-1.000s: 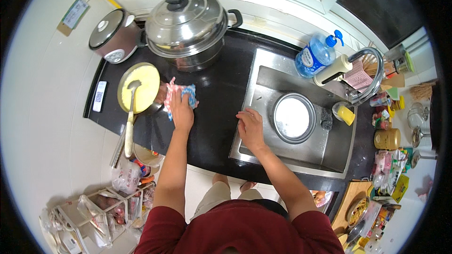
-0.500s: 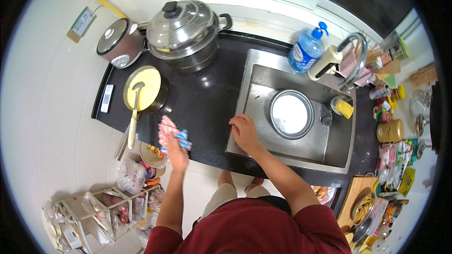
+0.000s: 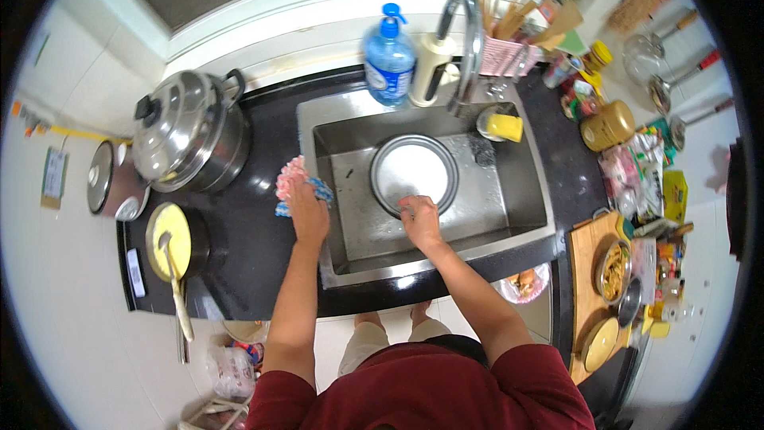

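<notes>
Left hand [image 3: 307,211], fingers half-bent, holds cloth [image 3: 290,177]; press evenly beside left edge of sink [image 3: 341,111]. Right hand [image 3: 422,225] curls, grip unclear.

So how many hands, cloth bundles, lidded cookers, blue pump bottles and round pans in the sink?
Hands: 2, left hand and right hand
Cloth bundle: 1
Lidded cookers: 2, steel pot and rice cooker
Blue pump bottle: 1
Round pan in sink: 1
Total: 7

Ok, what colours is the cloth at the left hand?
The cloth is pink and blue, best seen in the head view.
</notes>
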Motion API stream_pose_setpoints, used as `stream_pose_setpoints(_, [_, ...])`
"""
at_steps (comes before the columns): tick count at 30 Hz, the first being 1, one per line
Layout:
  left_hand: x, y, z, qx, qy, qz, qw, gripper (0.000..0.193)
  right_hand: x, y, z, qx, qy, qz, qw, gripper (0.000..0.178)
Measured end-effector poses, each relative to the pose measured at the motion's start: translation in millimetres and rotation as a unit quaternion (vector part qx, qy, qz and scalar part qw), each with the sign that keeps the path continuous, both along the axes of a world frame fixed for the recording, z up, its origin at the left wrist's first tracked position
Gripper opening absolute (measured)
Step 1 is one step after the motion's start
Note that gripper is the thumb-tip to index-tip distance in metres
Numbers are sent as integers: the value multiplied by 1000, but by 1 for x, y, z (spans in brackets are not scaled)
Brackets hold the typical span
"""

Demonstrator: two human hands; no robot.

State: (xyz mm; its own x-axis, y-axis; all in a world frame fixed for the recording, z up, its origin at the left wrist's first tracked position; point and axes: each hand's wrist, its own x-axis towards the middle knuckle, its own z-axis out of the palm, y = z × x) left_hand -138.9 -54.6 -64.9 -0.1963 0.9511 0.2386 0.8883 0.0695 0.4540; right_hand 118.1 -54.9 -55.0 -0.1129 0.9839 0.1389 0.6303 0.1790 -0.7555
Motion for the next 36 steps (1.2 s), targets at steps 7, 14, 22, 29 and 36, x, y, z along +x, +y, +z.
stream_pose_setpoints(7, [-6, 51, 13, -9, 35, -43, 998, 32, 82, 27, -31, -109, -75, -183, 974, 31])
stream_pose_setpoints(14, [-3, 60, 14, 50, 53, -74, 995, 31, 106, 82, -93, -160, -103, -246, 951, 54])
stream_pose_setpoints(22, [-4, 59, 10, -26, 69, -26, 997, 28, 130, 107, -128, -483, 236, -179, 824, 40])
stream_pose_setpoints(29, [2, 63, 5, -20, 99, -5, 995, 30, 138, 101, -131, -508, 293, -90, 805, 38])
stream_pose_setpoints(36, [13, 67, 7, -8, 88, 9, 996, 27, 131, 81, -145, -520, 183, -44, 833, 52])
